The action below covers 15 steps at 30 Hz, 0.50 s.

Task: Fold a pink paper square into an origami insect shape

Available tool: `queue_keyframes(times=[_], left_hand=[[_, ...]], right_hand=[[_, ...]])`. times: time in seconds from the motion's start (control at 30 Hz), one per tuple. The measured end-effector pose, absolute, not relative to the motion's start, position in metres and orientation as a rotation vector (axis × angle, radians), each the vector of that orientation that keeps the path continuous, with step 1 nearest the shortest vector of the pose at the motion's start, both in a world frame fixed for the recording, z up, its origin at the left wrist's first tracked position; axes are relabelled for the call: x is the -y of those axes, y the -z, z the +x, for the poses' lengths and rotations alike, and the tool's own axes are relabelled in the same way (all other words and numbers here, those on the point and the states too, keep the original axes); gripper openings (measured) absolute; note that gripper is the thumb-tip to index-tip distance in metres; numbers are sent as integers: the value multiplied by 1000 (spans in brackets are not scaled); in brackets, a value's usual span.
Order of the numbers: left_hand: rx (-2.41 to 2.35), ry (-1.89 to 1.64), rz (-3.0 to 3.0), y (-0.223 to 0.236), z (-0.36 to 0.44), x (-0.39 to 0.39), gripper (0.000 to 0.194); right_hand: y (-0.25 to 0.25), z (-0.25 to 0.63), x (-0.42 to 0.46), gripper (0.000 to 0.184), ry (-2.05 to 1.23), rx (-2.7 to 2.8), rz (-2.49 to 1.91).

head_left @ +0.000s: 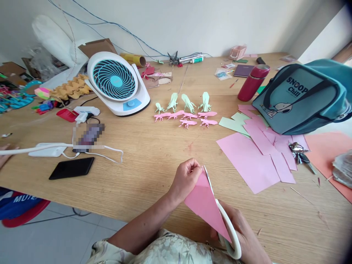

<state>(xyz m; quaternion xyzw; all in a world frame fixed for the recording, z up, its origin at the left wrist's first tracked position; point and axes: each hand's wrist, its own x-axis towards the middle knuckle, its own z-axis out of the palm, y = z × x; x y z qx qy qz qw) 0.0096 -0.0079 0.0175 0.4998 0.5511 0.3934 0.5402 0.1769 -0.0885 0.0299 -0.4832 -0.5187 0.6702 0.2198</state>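
My left hand pinches the top corner of a folded pink paper sheet above the table's front edge. In my right hand is a pair of scissors with white handles. Their blades lie along the right edge of the paper, with the tips beside my left fingers. Part of the right hand's fingers is hidden behind the paper and the handles. Beyond my hands stand several pink folded-paper insects and several pale green folded-paper insects.
Pink paper sheets lie to the right, near keys, a lunch bag and a red flask. Leftward are a fan, a black phone and white cables. Another person's hand rests at the far left.
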Motion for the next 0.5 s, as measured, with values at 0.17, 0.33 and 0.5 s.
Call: queue_keyframes(times=[0.17, 0.33, 0.5], left_hand=[[-1311, -931, 1199, -20, 10, 7, 22], [-1323, -928, 1218, -20, 10, 7, 20], [-1335, -912, 1204, -20, 10, 7, 20]], right_hand=[[-27, 178, 89, 35, -1857, 1403, -1327], [-22, 179, 90, 33, -1861, 1392, -1322], [-21, 178, 91, 35, -1850, 1370, -1316]])
